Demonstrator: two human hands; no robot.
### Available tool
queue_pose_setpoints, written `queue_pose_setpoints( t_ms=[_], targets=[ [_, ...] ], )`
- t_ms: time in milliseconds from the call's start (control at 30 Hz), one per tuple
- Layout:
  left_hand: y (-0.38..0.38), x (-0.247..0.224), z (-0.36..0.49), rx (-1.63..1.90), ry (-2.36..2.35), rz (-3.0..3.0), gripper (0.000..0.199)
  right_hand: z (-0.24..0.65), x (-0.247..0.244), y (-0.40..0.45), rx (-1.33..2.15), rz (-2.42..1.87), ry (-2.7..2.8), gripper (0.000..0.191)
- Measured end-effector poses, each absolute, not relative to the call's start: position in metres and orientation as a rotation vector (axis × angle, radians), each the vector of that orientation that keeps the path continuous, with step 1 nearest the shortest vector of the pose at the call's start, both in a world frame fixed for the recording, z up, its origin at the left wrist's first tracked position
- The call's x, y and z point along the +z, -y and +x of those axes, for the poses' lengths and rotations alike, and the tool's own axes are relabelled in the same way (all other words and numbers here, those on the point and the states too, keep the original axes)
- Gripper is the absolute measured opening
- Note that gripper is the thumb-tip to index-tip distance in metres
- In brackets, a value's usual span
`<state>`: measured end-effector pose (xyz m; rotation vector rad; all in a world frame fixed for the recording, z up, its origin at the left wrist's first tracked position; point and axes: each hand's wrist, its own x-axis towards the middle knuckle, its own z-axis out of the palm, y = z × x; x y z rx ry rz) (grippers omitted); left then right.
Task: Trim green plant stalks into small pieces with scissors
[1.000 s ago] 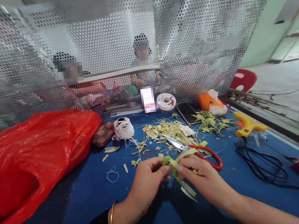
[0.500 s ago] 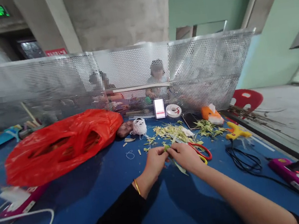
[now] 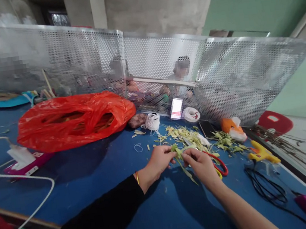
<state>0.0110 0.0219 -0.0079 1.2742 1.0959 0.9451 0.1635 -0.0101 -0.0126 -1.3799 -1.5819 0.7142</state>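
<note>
Over the blue table, my left hand [image 3: 160, 161] pinches the knotted-looking end of a green leaf strip [image 3: 177, 152] between thumb and fingertips. A long pale-green tail of it hangs down to the right. My right hand [image 3: 200, 162] is closed with its fingertips on another part of the same strip, a short way from the left fingers. Scissors with red and yellow handles [image 3: 222, 165] lie on the table behind my right hand, their blades partly covered. Just beyond both hands spreads a pile of cut green and yellow leaf scraps [image 3: 186, 133].
A large red plastic bag [image 3: 74, 136] stands to the left. Behind are white string [image 3: 152, 122], a tape roll [image 3: 191, 114], a lit phone [image 3: 176, 108] and a tissue pack [image 3: 232, 128]. A yellow glue gun [image 3: 263, 152] with black cable lies right. People sit behind the perforated screen [image 3: 156, 57].
The view has turned left and tilted. My hands have moved slightly apart, and more of the green leaf strip shows between them.
</note>
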Motion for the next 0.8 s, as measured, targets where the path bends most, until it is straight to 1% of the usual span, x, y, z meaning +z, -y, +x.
queue_pose_setpoints(
  t_ms=[167,300,467,667,800],
  targets=[
    [-0.016,-0.012,0.015,0.893,-1.035,1.326,0.008,0.165,-0.019,0.007,0.686,-1.451,1.554,0.026],
    [-0.020,-0.014,0.014,0.890,-1.032,1.287,0.007,0.167,-0.018,0.005,0.751,-1.390,1.537,0.023],
    [-0.029,-0.014,0.008,0.866,-1.031,1.134,0.012,0.173,-0.014,0.001,0.822,-1.300,1.436,0.029],
    [-0.030,-0.016,0.009,0.833,-1.022,1.032,0.019,0.171,-0.020,-0.001,0.828,-1.296,1.519,0.021],
    [-0.027,-0.016,0.012,0.835,-1.035,1.049,0.014,0.169,-0.023,0.000,0.744,-1.345,1.570,0.017]
  ],
)
